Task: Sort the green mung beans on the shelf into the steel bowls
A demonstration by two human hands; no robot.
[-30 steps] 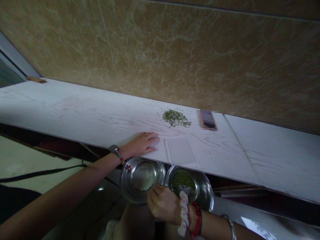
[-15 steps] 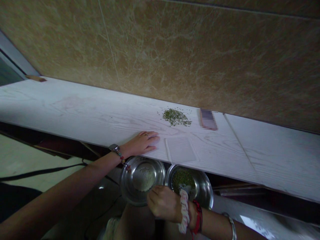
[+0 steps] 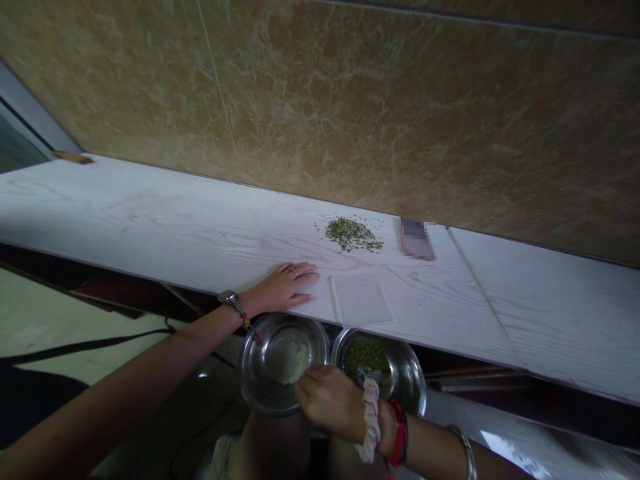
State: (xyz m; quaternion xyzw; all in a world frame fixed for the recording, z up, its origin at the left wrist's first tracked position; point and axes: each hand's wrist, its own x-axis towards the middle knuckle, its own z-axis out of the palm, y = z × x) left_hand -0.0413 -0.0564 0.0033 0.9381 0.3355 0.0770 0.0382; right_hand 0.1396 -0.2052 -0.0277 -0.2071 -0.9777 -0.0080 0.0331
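My left hand (image 3: 285, 288) lies flat on the white wood-grain board (image 3: 200, 220), fingers stretched out and holding nothing. Closed with its fingers curled down, my right hand (image 3: 330, 400) is at the near right rim of a steel bowl (image 3: 257, 390); whatever it grips is hidden. Pale grains (image 3: 296, 363) lie in that bowl. A second steel bowl (image 3: 413, 373) stands close to the right, with green beans (image 3: 367, 357) in it, partly covered by my right wrist. Something whitish shows among the beans, too unclear to name.
A loose patch of small green beans (image 3: 353, 233) lies on the board near the tiled wall (image 3: 325, 113). Before it is a clear flat square tray or sheet (image 3: 363, 300). A blurred-out phone-like object (image 3: 417, 239) lies to the right. A brown piece (image 3: 74, 157) sits far left.
The pale grains have shifted to the right side of their bowl, and that bowl has moved slightly. My right hand has risen a little. My left hand stays put.
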